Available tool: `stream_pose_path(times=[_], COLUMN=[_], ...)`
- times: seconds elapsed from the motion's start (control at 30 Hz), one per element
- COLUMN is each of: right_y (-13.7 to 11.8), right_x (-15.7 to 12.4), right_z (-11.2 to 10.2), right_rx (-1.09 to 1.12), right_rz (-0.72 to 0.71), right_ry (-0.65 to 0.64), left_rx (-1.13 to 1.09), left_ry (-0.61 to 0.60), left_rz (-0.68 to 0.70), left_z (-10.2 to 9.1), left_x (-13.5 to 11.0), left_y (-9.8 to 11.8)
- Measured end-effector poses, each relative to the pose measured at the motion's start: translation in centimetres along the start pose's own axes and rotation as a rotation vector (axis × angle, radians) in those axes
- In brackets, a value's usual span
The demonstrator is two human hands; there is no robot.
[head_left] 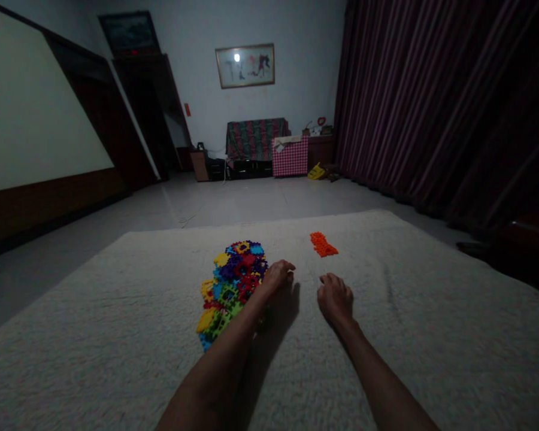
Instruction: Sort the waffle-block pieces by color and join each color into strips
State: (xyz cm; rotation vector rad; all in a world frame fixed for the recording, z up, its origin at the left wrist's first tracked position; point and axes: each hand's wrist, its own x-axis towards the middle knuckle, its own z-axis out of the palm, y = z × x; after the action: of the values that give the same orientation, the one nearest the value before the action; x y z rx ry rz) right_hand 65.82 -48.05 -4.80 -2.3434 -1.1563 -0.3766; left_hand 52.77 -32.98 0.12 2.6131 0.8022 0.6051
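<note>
Left hand [278,274] at the right edge of the pile of interlocking plastic tiles [233,281], fingers curled, touching or just short of the nearest pieces; can't tell if it grips one. Right hand [336,296] rests palm down on the rug [431,311], fingers loosely bent, nothing seen in it. The hands are apart, with bare rug between them.

Progress, as a judgement: early. Only a small orange strip of tiles [323,244] lies by itself, flat, beyond the right hand and well apart from the pile. It looks like a few orange pieces joined or laid in a row, too small to tell which. The pile is still a mixed heap of yellow, blue, purple, red and green, with pieces overlapping, so most of it looks unhandled.

Surface: pale shaggy rug, soft, covering the whole foreground. The tiles sit on the nap, not on the hard floor.

Room: dim, grey tiled floor [233,200] past the rug. Dark striped curtain [431,108] along the right side. On the far wall hangs a framed picture [245,65] with a light glare on it, and below it stands furniture under a plaid cloth [256,139]. Beside that is a red checked box [290,157], and near it on the floor a small yellow object [316,172], unclear what. Dark doorway [148,114] at the left
</note>
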Motion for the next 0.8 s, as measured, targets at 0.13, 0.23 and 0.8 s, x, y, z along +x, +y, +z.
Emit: stream_pose_path(times=[0.13,0.23,0.8], right_y=[-0.2,-0.1,0.0], right_x=[0.0,0.2,0.7], right_z=[-0.1,-0.3,0.1], right_rx=[0.042,0.052,0.196], right_rz=[-0.014,0.000,-0.157], right_ry=[0.015,0.012,-0.015], left_rx=[0.062,0.103,0.277], left_ry=[0.046,0.104,-0.026], left_rz=[-0.134,-0.196,0.105], left_z=[-3.0,-3.6,-1.4], left_x=[-3.0,-4.6,-5.1], left_y=[-3.2,-4.8,-2.6])
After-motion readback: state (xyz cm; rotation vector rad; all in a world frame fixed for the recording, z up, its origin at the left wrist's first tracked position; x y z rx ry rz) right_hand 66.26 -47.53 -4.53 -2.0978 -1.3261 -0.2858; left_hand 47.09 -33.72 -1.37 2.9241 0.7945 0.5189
